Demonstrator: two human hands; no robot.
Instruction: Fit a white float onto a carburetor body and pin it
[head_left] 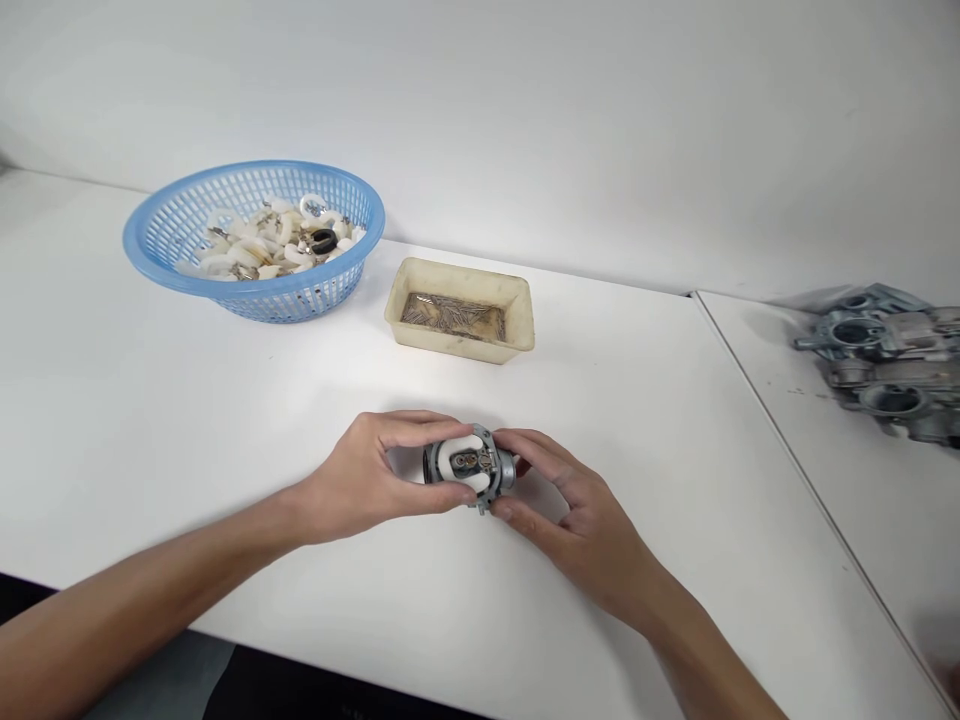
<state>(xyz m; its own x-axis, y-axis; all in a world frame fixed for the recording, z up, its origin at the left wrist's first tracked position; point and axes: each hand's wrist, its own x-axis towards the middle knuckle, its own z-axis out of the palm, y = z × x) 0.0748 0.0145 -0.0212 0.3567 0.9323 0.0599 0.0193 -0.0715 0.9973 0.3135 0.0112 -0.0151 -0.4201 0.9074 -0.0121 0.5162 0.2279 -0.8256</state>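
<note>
A grey metal carburetor (507,470) rests between my two hands on the white table, with its open underside facing up. A white U-shaped float (444,462) sits in it around small brass-coloured parts. My left hand (375,465) comes from the left, its thumb and fingers closed on the two arms of the float. My right hand (581,510) grips the carburetor body from the right, thumb on the near side and fingers on the far side. Its fingertips are partly hidden behind the body.
A blue plastic basket (255,285) of white floats and one black one stands back left. Beside it is a cream tray (461,345) holding many thin metal pins. More carburetors (892,360) lie on the right, beyond a table seam (795,450). A wall rises behind.
</note>
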